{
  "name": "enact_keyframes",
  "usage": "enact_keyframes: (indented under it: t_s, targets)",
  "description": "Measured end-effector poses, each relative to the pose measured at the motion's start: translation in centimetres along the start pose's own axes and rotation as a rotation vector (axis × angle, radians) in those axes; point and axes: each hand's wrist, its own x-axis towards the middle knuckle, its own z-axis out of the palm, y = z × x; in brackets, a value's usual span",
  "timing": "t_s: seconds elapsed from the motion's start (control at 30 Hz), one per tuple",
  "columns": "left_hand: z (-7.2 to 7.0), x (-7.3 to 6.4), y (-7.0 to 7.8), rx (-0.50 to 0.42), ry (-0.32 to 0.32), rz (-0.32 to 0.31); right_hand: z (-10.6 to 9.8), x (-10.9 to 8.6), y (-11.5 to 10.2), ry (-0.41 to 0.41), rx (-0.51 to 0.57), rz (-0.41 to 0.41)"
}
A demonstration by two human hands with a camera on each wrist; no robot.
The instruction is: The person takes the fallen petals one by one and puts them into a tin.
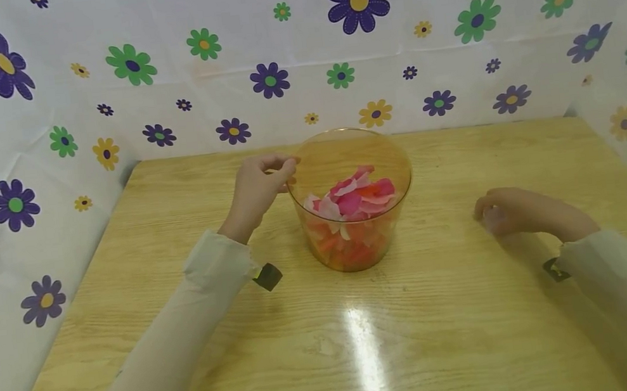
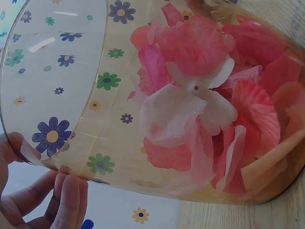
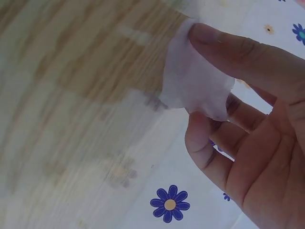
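Observation:
A see-through amber bucket [image 1: 362, 251] stands upright on the wooden table, with pink, white and red artificial flower petals [image 1: 348, 198] heaped inside. My left hand [image 1: 257, 185] pinches its rim on the left side; the left wrist view shows the thumb [image 2: 19, 145] on one side of the wall and the fingers [image 2: 69, 200] on the other. Off to the right of the bucket, my right hand [image 1: 522, 212] holds a pale pinkish-white petal [image 3: 195, 76] between thumb and fingers, low over the table.
The wooden table [image 1: 328, 334] reaches back to a white sheet [image 1: 297, 44] printed with purple, green and yellow flowers, which also hangs along the left and right sides. A bright light reflection lies on the tabletop in front of the bucket.

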Motion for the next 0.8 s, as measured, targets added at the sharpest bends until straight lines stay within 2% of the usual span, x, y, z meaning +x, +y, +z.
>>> enact_keyframes:
  t_s: [0.2, 0.33, 0.43, 0.6, 0.73, 0.8]
  targets:
    - [-0.4, 0.0, 0.0, 0.014, 0.004, -0.011, -0.3, 0.5, 0.0, -0.014, -0.017, 0.013]
    - [-0.6, 0.0, 0.0, 0.016, 0.01, -0.012, -1.0, 1.3, -0.6, -0.014, -0.076, -0.045]
    - [-0.6, -0.1, -0.1, 0.007, 0.011, -0.009, -2.5, 1.9, -1.9, 0.011, -0.107, -0.072]
    - [-0.3, -0.2, -0.2, -0.003, 0.004, -0.019, -6.8, 2.7, -5.8, 0.119, -0.116, -0.096]
    - [-0.2, -0.1, -0.2, 0.0, 0.003, -0.022, -10.0, 3.7, -9.9, 0.272, -0.171, -0.209]
    - [-0.1, -0.1, -0.2, 0.001, 0.004, -0.02, -11.1, 4.4, -12.0, 0.31, -0.184, -0.261]
